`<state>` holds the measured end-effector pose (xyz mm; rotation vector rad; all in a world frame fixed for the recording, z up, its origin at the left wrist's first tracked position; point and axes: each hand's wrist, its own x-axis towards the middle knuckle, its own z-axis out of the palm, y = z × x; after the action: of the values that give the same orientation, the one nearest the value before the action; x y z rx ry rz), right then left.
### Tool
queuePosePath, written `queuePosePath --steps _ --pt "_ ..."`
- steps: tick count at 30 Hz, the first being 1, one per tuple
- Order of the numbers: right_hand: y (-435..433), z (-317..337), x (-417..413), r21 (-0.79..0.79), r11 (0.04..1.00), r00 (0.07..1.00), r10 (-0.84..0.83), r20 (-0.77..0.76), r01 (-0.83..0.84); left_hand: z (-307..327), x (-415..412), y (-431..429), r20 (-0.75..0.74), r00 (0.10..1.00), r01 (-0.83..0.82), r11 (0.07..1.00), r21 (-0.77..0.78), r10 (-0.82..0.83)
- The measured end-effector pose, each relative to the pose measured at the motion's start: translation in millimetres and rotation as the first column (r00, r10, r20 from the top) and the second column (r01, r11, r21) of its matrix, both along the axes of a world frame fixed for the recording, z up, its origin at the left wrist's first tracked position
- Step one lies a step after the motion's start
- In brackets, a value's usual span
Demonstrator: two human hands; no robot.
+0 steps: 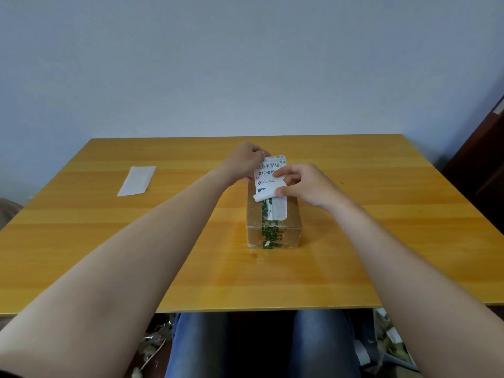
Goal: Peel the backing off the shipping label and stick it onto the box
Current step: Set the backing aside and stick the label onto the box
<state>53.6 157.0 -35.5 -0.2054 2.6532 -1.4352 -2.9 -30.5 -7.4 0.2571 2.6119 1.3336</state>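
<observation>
While the left grip (246, 162) and right grip (302, 184) pinch the shipping label (268, 177) over the box (272, 233), its lower edge curls loose. A white strip (137, 180), likely the backing, lies apart on the counter (381, 241); sticking seems left to do.

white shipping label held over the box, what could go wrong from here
1. The white printed shipping label, pinched by the left hand and right hand, curls under at its lower edge; it could crease or stick to itself.
2. The brown cardboard box carries a torn white strip and green-printed tape on top; the label may bubble over them.
</observation>
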Motion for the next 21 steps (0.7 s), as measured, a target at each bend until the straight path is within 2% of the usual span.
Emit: queuePosePath --steps 8,16,21 --pt "-0.8 3.7 3.1 0.174 0.983 0.997 0.069 -0.031 -0.063 1.9 3.3 -6.4 -0.104 0.991 0.078 0.992 -0.098 -0.088" --pt "0.8 6.8 6.8 0.17 0.984 0.994 0.07 -0.083 -0.055 5.1 -0.1 -5.0 -0.131 0.969 0.177 0.96 -0.216 -0.208" --pt "1.0 7.2 8.5 0.151 0.987 0.993 0.076 -0.096 -0.061 3.5 -3.9 -0.8 -0.103 0.976 0.169 0.969 -0.182 -0.19"
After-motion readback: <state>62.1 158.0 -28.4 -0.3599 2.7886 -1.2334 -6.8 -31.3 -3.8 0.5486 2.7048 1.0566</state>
